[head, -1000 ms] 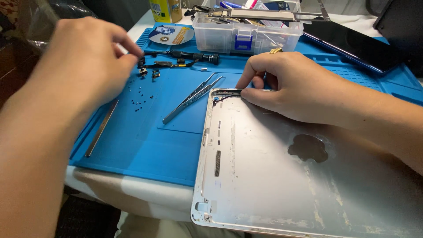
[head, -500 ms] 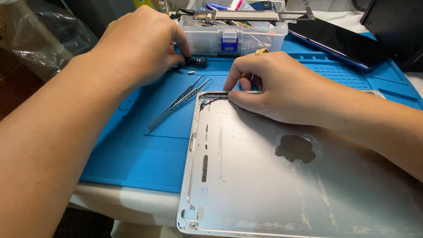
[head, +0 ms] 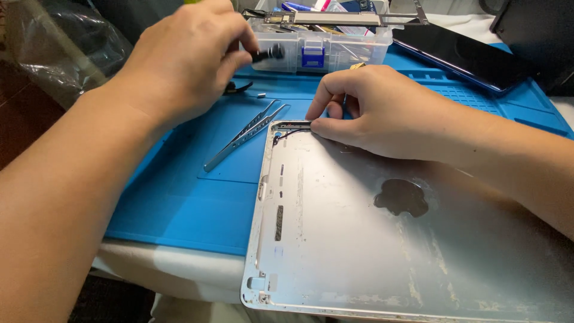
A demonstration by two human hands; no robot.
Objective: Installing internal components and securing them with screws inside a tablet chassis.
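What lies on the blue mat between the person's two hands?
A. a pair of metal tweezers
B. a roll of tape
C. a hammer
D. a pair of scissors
A: a pair of slim metal tweezers lies flat on the blue mat, between the left hand and the right hand, just left of the silver tablet shell.

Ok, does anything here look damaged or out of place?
Yes. The silver tablet shell is stripped: streaks of leftover glue run along its floor, and thin loose wires stick out at its top corner, where the right hand presses. The shell also overhangs the blue mat. The left hand holds a small black tool.
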